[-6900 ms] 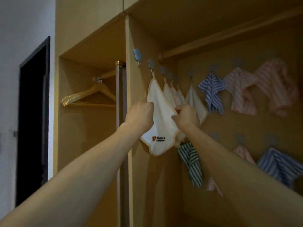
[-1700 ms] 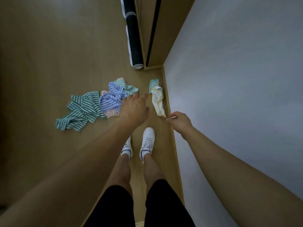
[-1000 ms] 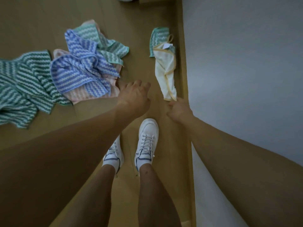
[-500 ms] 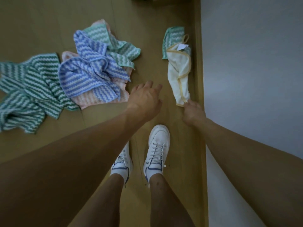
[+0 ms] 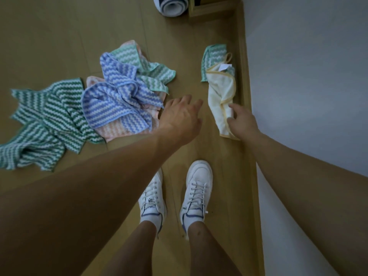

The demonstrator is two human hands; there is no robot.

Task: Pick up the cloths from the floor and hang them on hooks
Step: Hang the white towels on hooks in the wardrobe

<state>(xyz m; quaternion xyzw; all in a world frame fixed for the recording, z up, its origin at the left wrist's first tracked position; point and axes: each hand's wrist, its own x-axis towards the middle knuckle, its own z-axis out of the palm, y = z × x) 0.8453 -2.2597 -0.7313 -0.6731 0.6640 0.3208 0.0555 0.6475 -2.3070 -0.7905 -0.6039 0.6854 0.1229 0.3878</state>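
Right hand reaching the cream cloth on the floor by the wall.

The cream cloth (image 5: 221, 100) lies just ahead of the right hand (image 5: 242, 122), its long axis running away from the person along the skirting; thumb and fingers touch its near end, though whether they grip it yet I cannot tell. The left hand (image 5: 182, 118) hovers released, fingers spread, between that cloth and the striped pile (image 5: 123, 100) to its left. The right hand is clearly nearer.

Lighting: dim, diffuse, warm-tinted; shadows soft and faint. Focus: sharp at centre. Wide-angle distortion stretches both forearms toward the lower edges.
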